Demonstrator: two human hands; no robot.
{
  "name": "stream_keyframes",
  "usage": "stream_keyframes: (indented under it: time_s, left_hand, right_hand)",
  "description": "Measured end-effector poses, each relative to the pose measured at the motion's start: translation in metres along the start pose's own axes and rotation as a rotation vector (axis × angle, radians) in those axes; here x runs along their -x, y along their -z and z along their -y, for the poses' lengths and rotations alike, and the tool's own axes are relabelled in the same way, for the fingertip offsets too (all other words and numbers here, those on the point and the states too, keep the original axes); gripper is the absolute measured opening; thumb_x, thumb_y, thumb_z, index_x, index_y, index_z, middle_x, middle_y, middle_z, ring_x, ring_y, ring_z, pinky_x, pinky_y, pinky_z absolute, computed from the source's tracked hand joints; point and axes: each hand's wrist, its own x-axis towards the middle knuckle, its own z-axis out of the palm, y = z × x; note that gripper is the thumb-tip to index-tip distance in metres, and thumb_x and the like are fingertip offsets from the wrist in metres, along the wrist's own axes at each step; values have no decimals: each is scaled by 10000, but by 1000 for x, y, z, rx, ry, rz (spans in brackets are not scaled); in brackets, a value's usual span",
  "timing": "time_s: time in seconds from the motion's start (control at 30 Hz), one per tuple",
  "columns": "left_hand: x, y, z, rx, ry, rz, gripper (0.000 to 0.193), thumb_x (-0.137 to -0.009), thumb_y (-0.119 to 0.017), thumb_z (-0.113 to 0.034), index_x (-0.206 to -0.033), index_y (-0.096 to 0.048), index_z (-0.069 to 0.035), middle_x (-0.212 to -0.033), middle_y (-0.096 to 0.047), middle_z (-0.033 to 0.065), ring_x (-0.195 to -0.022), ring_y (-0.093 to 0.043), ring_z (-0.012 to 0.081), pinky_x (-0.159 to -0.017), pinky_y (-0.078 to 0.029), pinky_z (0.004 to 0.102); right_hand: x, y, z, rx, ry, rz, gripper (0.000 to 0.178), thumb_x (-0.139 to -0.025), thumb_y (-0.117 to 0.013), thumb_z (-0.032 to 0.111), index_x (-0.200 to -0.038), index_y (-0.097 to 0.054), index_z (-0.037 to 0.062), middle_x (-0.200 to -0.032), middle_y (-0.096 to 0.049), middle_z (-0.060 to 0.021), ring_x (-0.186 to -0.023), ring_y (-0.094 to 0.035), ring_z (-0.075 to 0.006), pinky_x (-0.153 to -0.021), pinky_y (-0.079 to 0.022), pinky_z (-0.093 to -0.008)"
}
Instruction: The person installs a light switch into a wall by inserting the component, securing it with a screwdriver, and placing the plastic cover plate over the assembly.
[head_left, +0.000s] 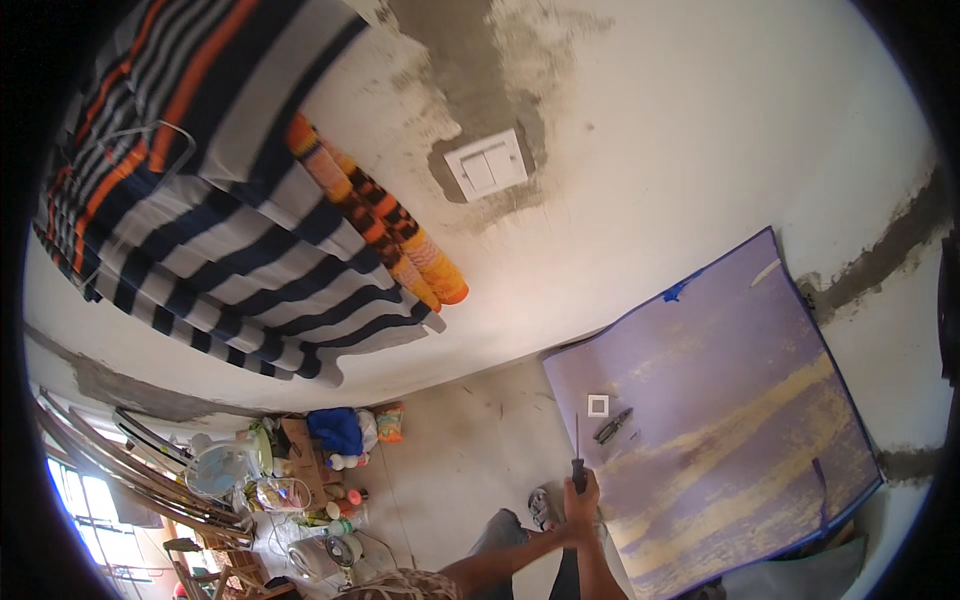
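Black-handled screwdriver (579, 470) in curled hand (581, 497).

hands (582, 500): overlap hides which one grips screwdriver (579, 470) | striped cloth (255, 235): top cut off | floor clutter (303, 455): indistinct

"What does the screwdriver (579, 475) seem made of?"

"A slim metal shaft and a dark handle, plastic by its look."

"And the small square frame (592, 406)?"

"Smooth white plastic, like the switch plate (506, 160) on the wall."

"The lilac sheet (710, 350) under the frame?"

"Matt, its surface worn into rough, yellowish patches."

"The wall (690, 150) itself?"

"Smooth, pale and matt, except for the grey patch (455, 65), rough like cement."

"And the striped hanging (260, 235)?"

"Soft, matt cloth, falling in folds."
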Motion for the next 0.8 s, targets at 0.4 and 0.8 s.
stream_keyframes:
  time_s: [0.4,0.8]
  left_hand:
    - [-135,73,22,-73,107,132,527,-981,-489,-509,-1283,-490,-76,-1164,-576,104,-1074,-541,220,-919,-444,417]
    - [-265,148,44,-200,264,298,612,-951,-541,-520,-1406,-419,-129,-1334,-515,97,-1230,-474,239,-1010,-400,465]
  right_hand:
    - [-109,-45,-116,-137,100,204,277,-868,-651,203,-1058,-612,5,-712,-609,-109,-617,-587,-212,-591,-475,-369]
    - [-219,-74,-127,272,458,810,377,-913,-662,390,-1040,-694,37,-798,-676,-135,-682,-612,-209,-660,-485,-338]
